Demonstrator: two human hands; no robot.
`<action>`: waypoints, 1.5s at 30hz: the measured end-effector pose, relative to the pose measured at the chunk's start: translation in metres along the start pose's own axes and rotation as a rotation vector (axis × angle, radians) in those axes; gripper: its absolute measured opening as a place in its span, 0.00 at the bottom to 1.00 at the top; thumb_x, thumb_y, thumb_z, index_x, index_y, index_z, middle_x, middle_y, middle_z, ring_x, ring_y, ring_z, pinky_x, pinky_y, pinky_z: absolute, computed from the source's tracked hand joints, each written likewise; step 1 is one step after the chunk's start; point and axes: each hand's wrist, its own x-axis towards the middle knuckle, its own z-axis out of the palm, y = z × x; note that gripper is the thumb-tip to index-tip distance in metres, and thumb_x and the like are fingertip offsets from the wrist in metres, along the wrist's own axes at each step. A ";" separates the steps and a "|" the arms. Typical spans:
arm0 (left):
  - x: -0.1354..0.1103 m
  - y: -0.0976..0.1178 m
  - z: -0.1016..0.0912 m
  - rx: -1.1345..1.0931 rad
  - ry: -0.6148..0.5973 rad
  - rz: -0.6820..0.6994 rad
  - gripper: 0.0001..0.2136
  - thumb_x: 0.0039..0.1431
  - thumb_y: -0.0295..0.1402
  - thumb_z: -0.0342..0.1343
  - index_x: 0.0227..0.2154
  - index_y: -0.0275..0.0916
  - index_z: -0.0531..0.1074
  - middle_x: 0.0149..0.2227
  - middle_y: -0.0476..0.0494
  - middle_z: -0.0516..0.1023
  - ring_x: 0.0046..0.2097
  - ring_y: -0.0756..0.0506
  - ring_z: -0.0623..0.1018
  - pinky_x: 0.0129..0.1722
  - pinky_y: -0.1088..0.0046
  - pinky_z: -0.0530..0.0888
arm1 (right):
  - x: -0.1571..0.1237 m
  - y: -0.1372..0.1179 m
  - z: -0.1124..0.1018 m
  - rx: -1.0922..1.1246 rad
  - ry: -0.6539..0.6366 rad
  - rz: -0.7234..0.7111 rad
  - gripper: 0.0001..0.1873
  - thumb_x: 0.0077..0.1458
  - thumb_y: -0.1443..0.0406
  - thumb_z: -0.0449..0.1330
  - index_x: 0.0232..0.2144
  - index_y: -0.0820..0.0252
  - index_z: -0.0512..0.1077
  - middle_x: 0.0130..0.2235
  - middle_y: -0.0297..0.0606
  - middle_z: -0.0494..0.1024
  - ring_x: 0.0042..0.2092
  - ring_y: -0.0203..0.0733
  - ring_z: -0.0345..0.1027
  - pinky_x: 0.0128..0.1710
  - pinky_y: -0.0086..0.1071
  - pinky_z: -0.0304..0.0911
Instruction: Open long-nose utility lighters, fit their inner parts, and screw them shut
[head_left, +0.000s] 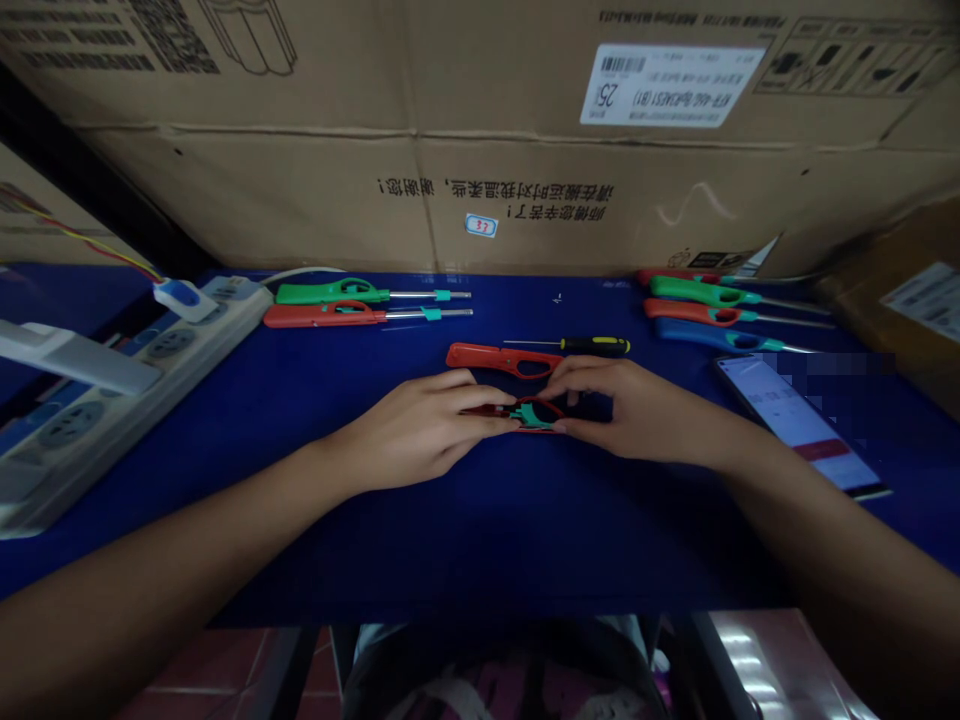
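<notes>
A cardboard box (315, 205) stands behind a phone (795, 422) and power strip (124, 412).

Blue tabletop (465, 560) bears a red casing (476, 356) — plus a screwdriver (600, 346), lighters (326, 315), a phone (795, 415) and a power strip (172, 345).

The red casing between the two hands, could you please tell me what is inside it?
A teal-green piece shows inside the red casing, towards its right end. The left hand covers much of the other end, hiding whatever lies beneath.
</notes>
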 end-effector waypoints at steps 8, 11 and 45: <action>0.001 0.001 0.001 0.008 -0.007 0.005 0.16 0.69 0.27 0.51 0.55 0.43 0.76 0.58 0.44 0.77 0.50 0.43 0.77 0.50 0.64 0.79 | 0.000 -0.002 -0.005 0.102 -0.059 0.098 0.16 0.57 0.58 0.62 0.45 0.56 0.79 0.46 0.40 0.80 0.44 0.44 0.73 0.47 0.39 0.69; 0.001 0.001 0.002 -0.001 0.013 -0.003 0.15 0.69 0.27 0.51 0.54 0.43 0.76 0.57 0.44 0.78 0.50 0.43 0.77 0.49 0.65 0.79 | 0.001 -0.002 -0.004 0.108 -0.041 0.124 0.16 0.55 0.58 0.62 0.44 0.57 0.80 0.42 0.40 0.81 0.41 0.44 0.73 0.43 0.39 0.69; 0.002 0.006 0.002 -0.060 0.004 -0.068 0.16 0.68 0.25 0.51 0.53 0.45 0.77 0.57 0.48 0.78 0.50 0.43 0.78 0.48 0.64 0.78 | 0.000 -0.004 -0.002 0.096 -0.056 0.132 0.18 0.55 0.58 0.63 0.47 0.57 0.77 0.45 0.41 0.79 0.45 0.45 0.72 0.49 0.42 0.68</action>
